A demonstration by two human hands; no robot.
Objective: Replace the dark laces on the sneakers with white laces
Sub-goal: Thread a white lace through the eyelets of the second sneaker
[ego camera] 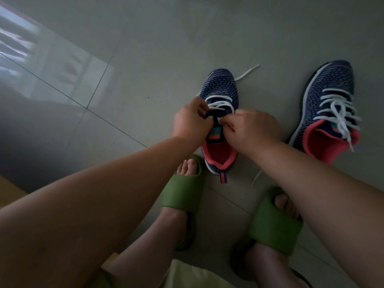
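A dark blue knit sneaker (221, 88) with a coral lining stands on the floor in front of me, toe pointing away. A white lace (218, 103) crosses its lowest eyelets; one loose end (248, 72) trails past the toe, another (256, 177) lies by the heel. My left hand (190, 119) pinches the sneaker's left eyelet edge. My right hand (252, 127) pinches the white lace at the right side of the tongue. A second matching sneaker (330, 90) stands to the right, fully laced in white (340, 113).
My two feet in green slides (182, 190) (274, 225) rest on the grey tiled floor (124, 69) just behind the sneakers. A wooden edge (8, 194) shows at the left. Bright window reflections lie on the tiles at upper left.
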